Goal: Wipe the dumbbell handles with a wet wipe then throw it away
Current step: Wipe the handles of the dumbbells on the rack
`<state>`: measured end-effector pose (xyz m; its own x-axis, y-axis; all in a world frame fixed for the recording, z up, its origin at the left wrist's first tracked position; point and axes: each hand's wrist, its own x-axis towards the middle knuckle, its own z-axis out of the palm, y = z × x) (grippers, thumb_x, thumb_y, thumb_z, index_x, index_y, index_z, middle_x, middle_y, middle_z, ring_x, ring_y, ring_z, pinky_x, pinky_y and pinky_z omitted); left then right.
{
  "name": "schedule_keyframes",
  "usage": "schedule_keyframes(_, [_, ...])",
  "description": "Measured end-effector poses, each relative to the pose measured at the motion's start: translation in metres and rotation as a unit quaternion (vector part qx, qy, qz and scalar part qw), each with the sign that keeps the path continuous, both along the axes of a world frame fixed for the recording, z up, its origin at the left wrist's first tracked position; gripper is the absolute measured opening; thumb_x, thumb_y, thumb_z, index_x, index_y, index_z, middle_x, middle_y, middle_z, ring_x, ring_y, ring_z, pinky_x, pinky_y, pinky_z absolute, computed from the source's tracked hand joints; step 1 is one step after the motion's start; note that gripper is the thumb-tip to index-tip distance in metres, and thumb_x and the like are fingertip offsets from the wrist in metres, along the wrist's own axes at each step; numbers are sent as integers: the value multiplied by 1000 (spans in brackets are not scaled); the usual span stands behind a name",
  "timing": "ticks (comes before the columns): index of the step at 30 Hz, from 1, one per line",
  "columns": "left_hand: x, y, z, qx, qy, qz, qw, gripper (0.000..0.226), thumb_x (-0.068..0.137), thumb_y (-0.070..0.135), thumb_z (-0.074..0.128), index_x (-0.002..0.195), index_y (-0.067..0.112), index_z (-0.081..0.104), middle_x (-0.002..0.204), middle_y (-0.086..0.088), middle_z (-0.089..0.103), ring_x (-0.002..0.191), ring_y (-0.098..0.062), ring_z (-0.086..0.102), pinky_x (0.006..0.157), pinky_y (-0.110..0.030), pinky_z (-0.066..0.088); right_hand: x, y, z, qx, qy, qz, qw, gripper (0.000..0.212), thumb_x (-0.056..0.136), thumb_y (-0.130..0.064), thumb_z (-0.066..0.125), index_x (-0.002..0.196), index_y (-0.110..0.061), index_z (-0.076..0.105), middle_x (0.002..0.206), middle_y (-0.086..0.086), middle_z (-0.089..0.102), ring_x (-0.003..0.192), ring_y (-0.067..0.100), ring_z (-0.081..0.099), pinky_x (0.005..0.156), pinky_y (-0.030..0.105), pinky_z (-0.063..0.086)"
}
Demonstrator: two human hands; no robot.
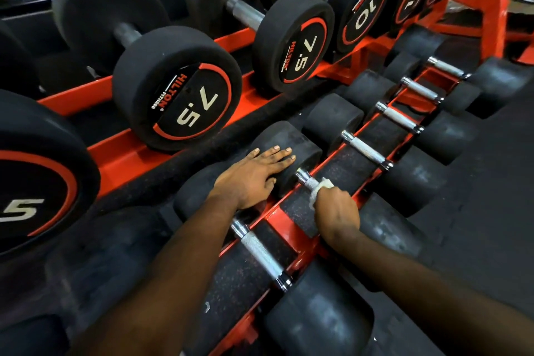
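On a dumbbell handle (305,178), a right hand (336,211) grips a white wet wipe (323,184).
Its fingers curl round wipe and handle; just beside the handle, the left hand (254,175) lies flat on the dumbbell's black head (306,144), fingers straight, close together.

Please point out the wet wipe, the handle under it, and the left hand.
wet wipe (323,184), head view, white bunched fold.
handle (307,180), head view, bare metal beside the wipe.
left hand (255,175), head view, back of the hand.
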<state>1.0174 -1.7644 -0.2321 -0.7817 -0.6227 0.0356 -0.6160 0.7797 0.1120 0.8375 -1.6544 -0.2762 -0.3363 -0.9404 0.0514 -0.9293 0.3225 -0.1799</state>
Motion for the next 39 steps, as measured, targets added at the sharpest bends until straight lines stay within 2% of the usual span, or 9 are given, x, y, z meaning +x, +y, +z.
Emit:
schedule_keyframes(4, [1, -1, -3, 2, 2, 0, 1000, 72, 100, 20, 46, 161, 39, 13, 167, 23, 2, 151, 6, -6, 128, -37, 4, -2, -25, 11, -42, -13, 27, 999, 49, 87, 3, 51, 135, -2, 48, 101, 17, 69, 95, 37, 67, 74, 43, 53])
schedule_keyframes(7, [1, -3, -4, 4, 4, -1, 1000, 72, 100, 19, 47, 161, 39, 14, 166, 24, 3, 151, 6, -6, 128, -36, 5, 1, -30, 17, -22, -3, 74, 997, 27, 91, -1, 49, 114, -2, 61, 108, 18, 67, 100, 38, 66, 79, 44, 52])
schedule_keyframes(10, [0, -3, -3, 3, 2, -3, 1000, 73, 100, 19, 47, 161, 40, 13, 166, 24, 2, 151, 7, -7, 128, -36, 4, -3, -17, 15, 0, 30, 75, 997, 24, 94, -10, 46, 104, -8, 68, 105, 15, 69, 96, 35, 66, 76, 40, 51])
schedule_keyframes(13, [0, -2, -3, -2, -2, 1, 1000, 73, 99, 20, 47, 161, 40, 12, 166, 24, 2, 151, 6, -6, 128, -36, 2, -10, -3, 1, 40, 6, 17, 999, 26, 95, -18, 48, 106, -10, 69, 102, 13, 70, 94, 33, 68, 74, 36, 51])
schedule_keyframes(16, [-1, -2, -4, -3, -2, 3, 1000, 73, 99, 21, 47, 160, 40, 12, 166, 24, 2, 151, 7, -6, 127, -35, 2, -4, -3, -5, 86, 7, 11, 996, 30, 95, -21, 51, 117, -8, 67, 116, 14, 65, 106, 31, 64, 83, 34, 52])
schedule_keyframes(19, [0, -3, -5, -1, 2, 2, 1000, 73, 100, 21, 47, 160, 40, 13, 166, 25, 2, 151, 8, -7, 127, -34, 1, 10, -20, 3, 33, -37, 48, 998, 38, 88, -13, 53, 122, 3, 56, 122, 21, 56, 112, 36, 58, 92, 39, 49])
schedule_keyframes(24, [1, -4, -6, -3, 4, -1, 1000, 73, 100, 21, 47, 160, 41, 12, 166, 25, 1, 150, 8, -8, 127, -34, 1, 8, -37, 16, -19, -59, 46, 997, 27, 93, -1, 43, 116, 0, 57, 113, 21, 65, 104, 40, 64, 83, 44, 50])
schedule_keyframes(31, [-1, -2, -4, -3, 3, 1, 1000, 73, 100, 21, 48, 160, 41, 12, 166, 25, 2, 151, 8, -7, 127, -34, 1, -19, -3, 15, 88, 41, 51, 994, 30, 92, -11, 47, 114, -10, 67, 108, 13, 69, 100, 34, 67, 78, 37, 52])
schedule_keyframes(39, [1, -2, -5, 9, 9, 4, 1000, 73, 100, 20, 49, 160, 41, 14, 166, 25, 2, 150, 8, -8, 125, -30, -3, -5, -26, 15, 22, -40, 26, 999, 20, 89, -14, 60, 104, -4, 67, 109, 18, 68, 101, 38, 65, 80, 41, 53])
